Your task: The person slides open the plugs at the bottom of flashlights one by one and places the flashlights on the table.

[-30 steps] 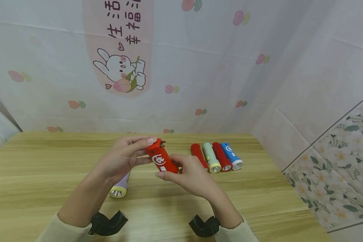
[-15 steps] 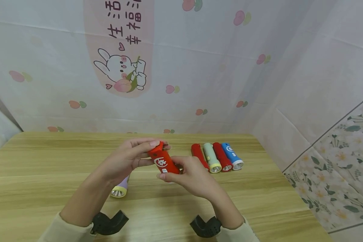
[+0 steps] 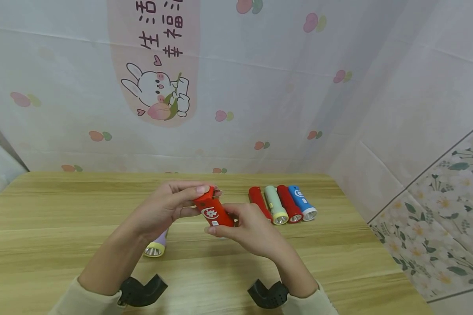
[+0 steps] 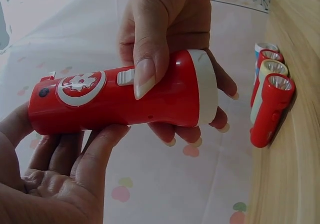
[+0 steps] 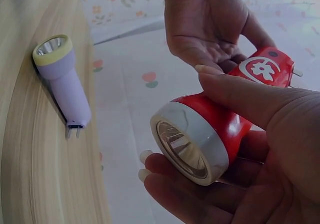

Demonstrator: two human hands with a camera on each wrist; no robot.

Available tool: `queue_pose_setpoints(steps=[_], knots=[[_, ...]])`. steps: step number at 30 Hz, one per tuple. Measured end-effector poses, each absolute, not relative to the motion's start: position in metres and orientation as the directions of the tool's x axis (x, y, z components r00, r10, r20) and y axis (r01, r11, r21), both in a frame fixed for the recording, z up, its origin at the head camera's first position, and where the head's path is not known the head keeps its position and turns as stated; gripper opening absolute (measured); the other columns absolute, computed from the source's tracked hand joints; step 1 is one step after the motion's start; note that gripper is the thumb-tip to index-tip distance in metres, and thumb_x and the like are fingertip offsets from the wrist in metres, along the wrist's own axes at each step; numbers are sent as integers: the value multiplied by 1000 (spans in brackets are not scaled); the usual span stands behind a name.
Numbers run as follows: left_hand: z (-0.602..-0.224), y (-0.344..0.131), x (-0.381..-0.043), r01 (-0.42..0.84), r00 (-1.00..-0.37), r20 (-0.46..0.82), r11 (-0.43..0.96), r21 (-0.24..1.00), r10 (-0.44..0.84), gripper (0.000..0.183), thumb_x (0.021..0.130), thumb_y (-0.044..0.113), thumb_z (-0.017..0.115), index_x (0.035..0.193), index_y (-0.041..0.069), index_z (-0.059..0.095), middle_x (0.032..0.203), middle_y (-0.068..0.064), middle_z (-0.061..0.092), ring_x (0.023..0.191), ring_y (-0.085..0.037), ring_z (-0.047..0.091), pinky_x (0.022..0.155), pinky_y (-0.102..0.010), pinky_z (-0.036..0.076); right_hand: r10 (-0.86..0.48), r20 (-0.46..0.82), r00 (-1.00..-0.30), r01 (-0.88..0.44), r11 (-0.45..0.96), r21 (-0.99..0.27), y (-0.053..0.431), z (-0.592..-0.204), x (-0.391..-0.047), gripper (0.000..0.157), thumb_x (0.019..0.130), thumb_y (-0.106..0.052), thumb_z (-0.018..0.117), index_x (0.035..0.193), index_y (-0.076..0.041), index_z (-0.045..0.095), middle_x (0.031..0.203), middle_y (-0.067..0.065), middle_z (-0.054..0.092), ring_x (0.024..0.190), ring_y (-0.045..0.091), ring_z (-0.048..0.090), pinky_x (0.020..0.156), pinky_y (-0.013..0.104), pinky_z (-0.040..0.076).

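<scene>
Both hands hold a red flashlight [image 3: 213, 213] with a white flower emblem and a white rim around its lens, raised in front of the body. My left hand [image 3: 167, 202] grips its tail end, thumb on top. My right hand [image 3: 249, 224] is wrapped round the head end. In the left wrist view, the right thumb lies beside the white slide switch [image 4: 126, 77], with the fingers under the head. Metal prongs [image 5: 297, 72] stick out of the tail in the right wrist view, while the lens [image 5: 182, 150] faces that camera.
A purple flashlight [image 3: 156, 245] with a yellow rim lies on the wooden table [image 3: 82, 214], partly behind the left forearm. Toward the back right lie a red flashlight [image 3: 258, 199], a pale green one [image 3: 275, 202], another red one [image 3: 288, 202] and a blue one [image 3: 300, 200], side by side.
The red flashlight's tail has shifted slightly right and down. Left fingertips now show behind the prongs, where a second ago the prongs stood in plain view. The right hand has barely moved.
</scene>
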State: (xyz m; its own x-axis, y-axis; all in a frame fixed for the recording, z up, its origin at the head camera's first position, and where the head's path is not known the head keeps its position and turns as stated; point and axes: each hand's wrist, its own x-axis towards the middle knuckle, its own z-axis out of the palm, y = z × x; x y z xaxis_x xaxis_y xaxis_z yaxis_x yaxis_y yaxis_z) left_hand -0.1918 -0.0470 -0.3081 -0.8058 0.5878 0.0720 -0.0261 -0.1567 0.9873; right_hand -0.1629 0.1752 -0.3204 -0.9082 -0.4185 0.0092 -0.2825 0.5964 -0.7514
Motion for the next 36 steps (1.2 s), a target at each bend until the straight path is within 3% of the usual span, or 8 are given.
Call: queue_pose_setpoints(steps=[36], knots=[[-309, -45, -191, -11, -823, 37, -82, 997, 567, 42, 102, 23, 61, 132, -6, 62, 131, -9, 70, 115, -18, 69, 99, -32, 57, -459, 3, -888, -318, 610, -726, 176, -322, -163, 26, 91, -32, 76, 110, -16, 72, 94, -5, 73, 80, 12, 64, 68, 24, 58]])
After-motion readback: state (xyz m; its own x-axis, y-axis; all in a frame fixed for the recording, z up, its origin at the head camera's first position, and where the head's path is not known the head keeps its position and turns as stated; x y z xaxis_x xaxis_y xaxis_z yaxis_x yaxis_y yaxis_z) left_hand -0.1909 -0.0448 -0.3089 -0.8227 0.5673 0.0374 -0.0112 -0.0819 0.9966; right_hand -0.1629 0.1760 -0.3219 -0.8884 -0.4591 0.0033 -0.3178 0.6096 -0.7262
